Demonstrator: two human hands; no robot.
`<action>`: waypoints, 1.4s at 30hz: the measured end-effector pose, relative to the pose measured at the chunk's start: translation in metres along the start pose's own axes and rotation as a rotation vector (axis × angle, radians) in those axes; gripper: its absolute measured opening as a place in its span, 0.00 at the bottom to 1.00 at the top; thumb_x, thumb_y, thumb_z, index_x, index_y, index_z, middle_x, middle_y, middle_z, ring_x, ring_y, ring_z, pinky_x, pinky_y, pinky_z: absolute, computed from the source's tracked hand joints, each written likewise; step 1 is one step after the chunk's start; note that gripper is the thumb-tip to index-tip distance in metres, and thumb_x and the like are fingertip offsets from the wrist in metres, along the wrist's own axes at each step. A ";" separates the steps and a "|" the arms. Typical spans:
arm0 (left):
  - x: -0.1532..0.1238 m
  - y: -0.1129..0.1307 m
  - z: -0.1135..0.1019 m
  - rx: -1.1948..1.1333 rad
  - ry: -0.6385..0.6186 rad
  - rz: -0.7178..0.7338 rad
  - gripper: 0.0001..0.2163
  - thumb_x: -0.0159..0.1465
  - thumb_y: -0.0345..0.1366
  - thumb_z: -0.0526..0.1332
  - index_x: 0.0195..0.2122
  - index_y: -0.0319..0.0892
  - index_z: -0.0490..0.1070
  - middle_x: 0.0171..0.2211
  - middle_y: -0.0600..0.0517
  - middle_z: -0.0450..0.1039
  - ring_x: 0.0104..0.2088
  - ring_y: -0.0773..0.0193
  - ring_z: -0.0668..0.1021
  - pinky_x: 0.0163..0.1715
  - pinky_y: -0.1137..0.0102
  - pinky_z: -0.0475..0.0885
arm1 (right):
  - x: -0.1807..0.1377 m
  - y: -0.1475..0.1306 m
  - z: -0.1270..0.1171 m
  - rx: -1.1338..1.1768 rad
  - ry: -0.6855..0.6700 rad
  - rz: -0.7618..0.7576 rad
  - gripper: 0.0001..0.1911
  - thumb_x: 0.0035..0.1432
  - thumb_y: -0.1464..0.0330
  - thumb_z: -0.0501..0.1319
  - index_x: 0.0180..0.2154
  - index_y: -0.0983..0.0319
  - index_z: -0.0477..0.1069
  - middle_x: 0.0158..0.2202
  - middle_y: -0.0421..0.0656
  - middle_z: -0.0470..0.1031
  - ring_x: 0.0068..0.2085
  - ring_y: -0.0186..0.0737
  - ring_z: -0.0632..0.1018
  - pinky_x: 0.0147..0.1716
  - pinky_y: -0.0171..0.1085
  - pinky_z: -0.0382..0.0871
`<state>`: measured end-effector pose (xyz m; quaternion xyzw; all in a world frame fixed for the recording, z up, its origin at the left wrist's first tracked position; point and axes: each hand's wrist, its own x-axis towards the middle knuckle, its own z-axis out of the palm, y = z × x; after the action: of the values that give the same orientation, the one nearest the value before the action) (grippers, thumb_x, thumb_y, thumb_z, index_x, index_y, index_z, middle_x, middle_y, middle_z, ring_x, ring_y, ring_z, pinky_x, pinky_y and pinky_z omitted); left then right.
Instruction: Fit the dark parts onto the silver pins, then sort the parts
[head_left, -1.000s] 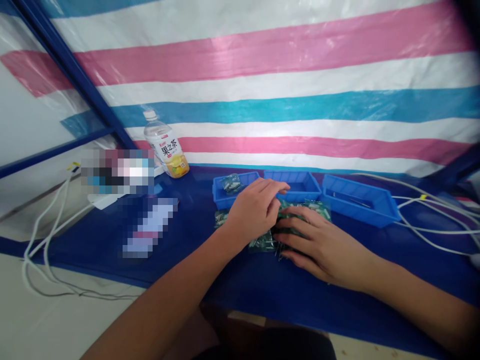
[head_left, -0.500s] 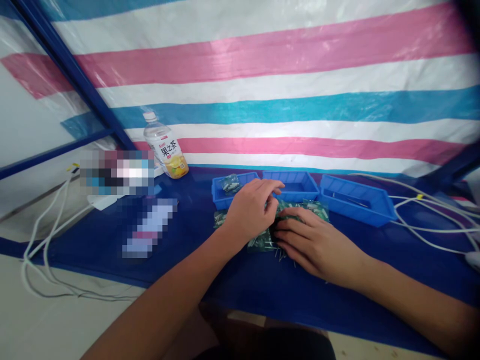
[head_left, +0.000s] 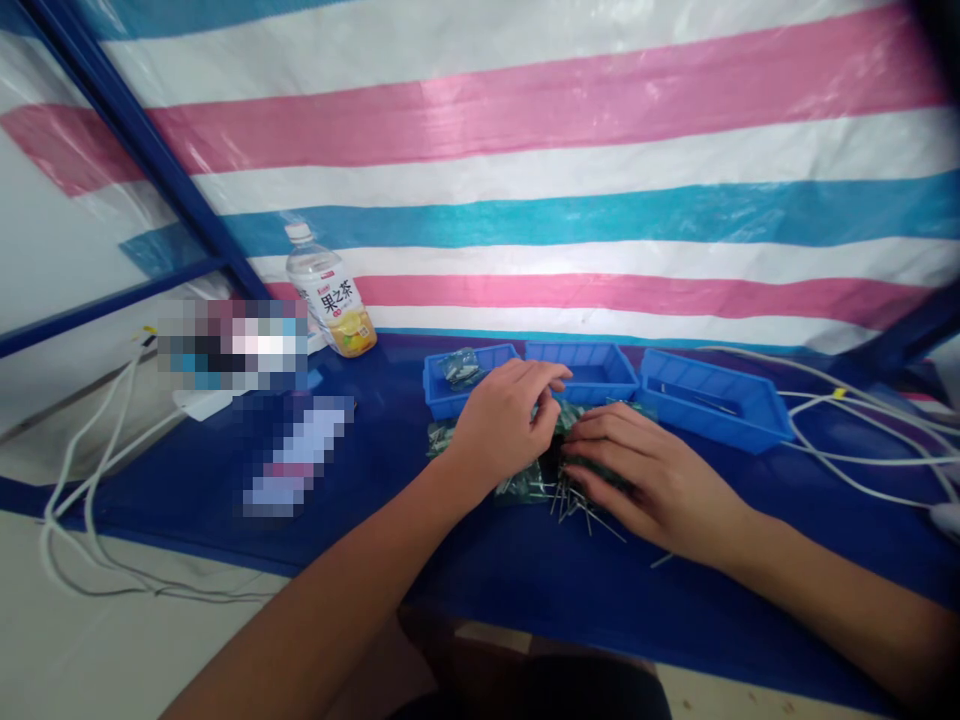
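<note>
My left hand point(head_left: 506, 412) hovers over or rests on the pile's left side, its fingers bent forward and the thumb apart from them, with nothing visible held. My right hand point(head_left: 649, 482) lies palm down over the pile's right side, fingers stretched and slightly apart. Between and under both hands are green-tinted clear plastic bags point(head_left: 523, 487) holding small metal parts. Loose thin metal pins point(head_left: 577, 505) spill from a dark spot by my right fingertips. One single pin point(head_left: 663, 560) lies below my right wrist. Much of the pile is hidden by my hands.
Three blue plastic bins stand behind the pile: a left bin point(head_left: 442, 400) with a small bag, a middle bin point(head_left: 600, 388), and a right bin point(head_left: 720, 425) holding a thin tool. A drink bottle point(head_left: 337, 305) stands back left. White cables point(head_left: 847, 440) run along the right.
My right hand has shifted slightly right and away from the left, uncovering more loose pins. My left hand stays nearly still.
</note>
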<state>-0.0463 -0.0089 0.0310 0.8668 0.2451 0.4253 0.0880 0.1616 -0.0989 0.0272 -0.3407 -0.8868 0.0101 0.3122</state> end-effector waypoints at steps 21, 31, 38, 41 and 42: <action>-0.001 0.001 0.001 0.008 -0.026 -0.017 0.15 0.68 0.24 0.58 0.53 0.42 0.75 0.43 0.51 0.84 0.46 0.59 0.83 0.53 0.59 0.78 | 0.002 -0.005 0.006 -0.103 -0.154 -0.039 0.16 0.72 0.70 0.61 0.58 0.59 0.80 0.52 0.49 0.83 0.63 0.59 0.75 0.63 0.64 0.73; 0.000 0.001 0.000 0.010 -0.028 -0.013 0.15 0.69 0.24 0.57 0.53 0.43 0.75 0.43 0.50 0.84 0.46 0.59 0.83 0.52 0.58 0.79 | 0.002 -0.008 0.008 -0.121 -0.184 -0.035 0.12 0.72 0.68 0.62 0.52 0.61 0.81 0.58 0.52 0.80 0.69 0.61 0.70 0.68 0.64 0.69; 0.000 0.003 -0.001 0.007 -0.019 -0.022 0.14 0.69 0.24 0.58 0.53 0.43 0.75 0.43 0.51 0.84 0.46 0.59 0.83 0.52 0.59 0.78 | 0.004 -0.008 0.009 -0.120 -0.180 -0.037 0.16 0.72 0.69 0.61 0.57 0.60 0.79 0.56 0.51 0.81 0.67 0.61 0.71 0.66 0.65 0.71; 0.000 0.004 -0.001 0.006 -0.025 -0.023 0.14 0.69 0.24 0.57 0.53 0.43 0.75 0.43 0.50 0.84 0.46 0.58 0.83 0.52 0.58 0.78 | 0.005 -0.008 0.009 -0.106 -0.156 -0.034 0.17 0.72 0.70 0.61 0.60 0.59 0.78 0.55 0.51 0.81 0.66 0.60 0.73 0.64 0.64 0.73; 0.000 0.003 -0.001 0.005 -0.026 -0.023 0.14 0.69 0.24 0.57 0.53 0.42 0.75 0.44 0.50 0.84 0.46 0.58 0.83 0.52 0.58 0.78 | 0.005 -0.009 0.009 -0.104 -0.150 -0.032 0.18 0.72 0.70 0.61 0.60 0.59 0.78 0.55 0.51 0.81 0.66 0.60 0.73 0.64 0.64 0.73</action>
<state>-0.0458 -0.0121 0.0325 0.8696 0.2548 0.4125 0.0938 0.1484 -0.1009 0.0251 -0.3406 -0.9123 -0.0156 0.2268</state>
